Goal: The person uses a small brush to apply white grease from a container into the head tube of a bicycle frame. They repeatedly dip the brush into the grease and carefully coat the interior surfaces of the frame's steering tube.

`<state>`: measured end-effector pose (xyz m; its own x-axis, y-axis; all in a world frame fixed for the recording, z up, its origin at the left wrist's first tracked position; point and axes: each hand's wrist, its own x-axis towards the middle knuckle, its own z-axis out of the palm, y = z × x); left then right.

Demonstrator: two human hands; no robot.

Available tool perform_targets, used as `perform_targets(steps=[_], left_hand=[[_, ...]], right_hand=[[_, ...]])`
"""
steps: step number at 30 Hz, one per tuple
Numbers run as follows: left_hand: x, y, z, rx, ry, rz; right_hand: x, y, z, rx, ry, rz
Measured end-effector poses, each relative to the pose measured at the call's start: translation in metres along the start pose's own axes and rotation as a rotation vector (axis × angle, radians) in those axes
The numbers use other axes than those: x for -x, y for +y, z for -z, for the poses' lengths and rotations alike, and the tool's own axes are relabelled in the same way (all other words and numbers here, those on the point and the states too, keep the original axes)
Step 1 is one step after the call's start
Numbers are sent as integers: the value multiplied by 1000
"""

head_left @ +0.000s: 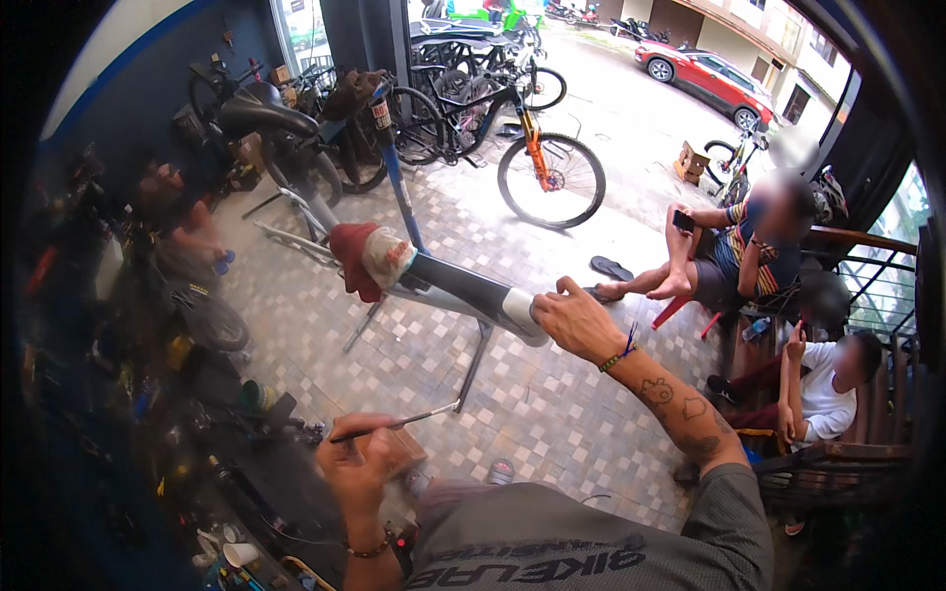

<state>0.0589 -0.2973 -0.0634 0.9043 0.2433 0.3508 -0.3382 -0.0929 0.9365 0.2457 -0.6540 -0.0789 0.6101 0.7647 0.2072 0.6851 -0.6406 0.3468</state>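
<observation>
Hands are busy: the right hand [574,320] grips the end of a grey bike frame [463,288] on a stand in the middle. Near, the left hand [360,463] pinches a thin brush [399,424].

The bicycle frame tube [463,291] is dark grey with a pale band at its near end, lying nearly level, slanting from ten o'clock to four o'clock, its far end wrapped in red and white rags [372,258]. The thin brush [399,424] is slim and dark-handled, tip pointing to two o'clock.
</observation>
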Motion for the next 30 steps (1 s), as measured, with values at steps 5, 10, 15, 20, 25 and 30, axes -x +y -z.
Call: perform_targets(steps=[5,10,15,20,25,30], left_hand=[[-2,-6,6,4,-13,14],[1,5,-2,29,38,89],[1,-2,-2,-4,0,21],[3,3,9,59,72,17],[-6,-12,-12,177,105,2],[-23,-6,-57,185,-12,-90]], right_hand=[[-4,-5,-2,28,-20,6],[5,-10,-14,-27,133,-22],[20,0,-39,-92,207,-94],[19,-8,-22,-825,519,-549],[48,-14,-72,-1348,528,-1088],[38,-37,-77,-1709,237,-1180]])
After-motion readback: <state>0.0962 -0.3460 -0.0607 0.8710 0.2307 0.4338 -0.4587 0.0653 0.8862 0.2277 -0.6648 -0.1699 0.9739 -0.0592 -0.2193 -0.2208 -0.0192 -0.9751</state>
